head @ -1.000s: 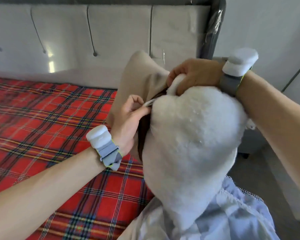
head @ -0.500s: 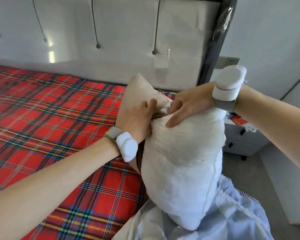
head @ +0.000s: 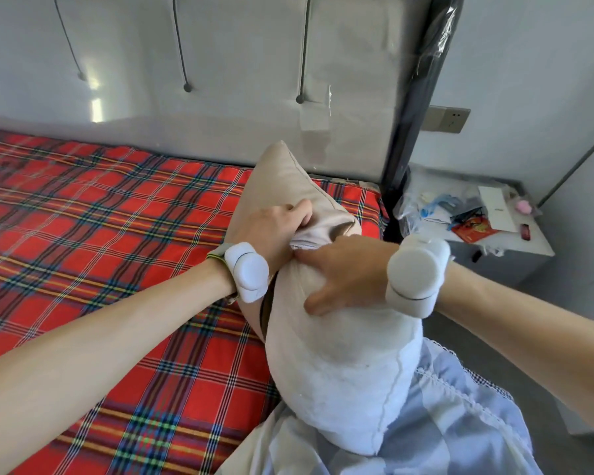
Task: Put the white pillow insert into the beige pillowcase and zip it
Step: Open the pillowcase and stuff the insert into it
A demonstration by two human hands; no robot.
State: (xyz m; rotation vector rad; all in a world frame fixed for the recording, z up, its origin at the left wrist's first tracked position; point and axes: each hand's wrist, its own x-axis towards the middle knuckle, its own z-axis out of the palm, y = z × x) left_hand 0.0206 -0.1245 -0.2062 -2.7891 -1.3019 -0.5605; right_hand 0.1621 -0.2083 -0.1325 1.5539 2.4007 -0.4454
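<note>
The white pillow insert (head: 340, 371) stands on end at the edge of the bed (head: 117, 234). Its lower end rests against pale blue-and-white cloth (head: 460, 423), and its upper end is tucked into the mouth of the beige pillowcase (head: 282, 180). Most of the insert is bare; only its top is under the beige fabric. The pillowcase rises above and behind the insert, with one corner pointing up toward the padded headboard (head: 220, 63). A dark strip of its open edge runs down the insert's left side.

The left hand (head: 271, 231) is at the insert's upper left. Its fingers are curled tight into a bunched fold of the pillowcase at the opening, so it is gripping the fabric. The right hand (head: 347, 269) lies over the top of the insert with its fingers spread and only slightly bent. The palm and thumb press down on the white stuffing. The forefinger reaches to the rim of the pillowcase, just beside the left hand's knuckles. It holds nothing in a curl and pushes with a flat hand. The two hands are nearly touching across the opening.

Each wrist carries a white wrist device (head: 247, 269), strapped on above the insert's top. Right of the insert and beyond the dark bed post stands a grey nightstand (head: 515, 241) with papers and small items scattered on it.
</note>
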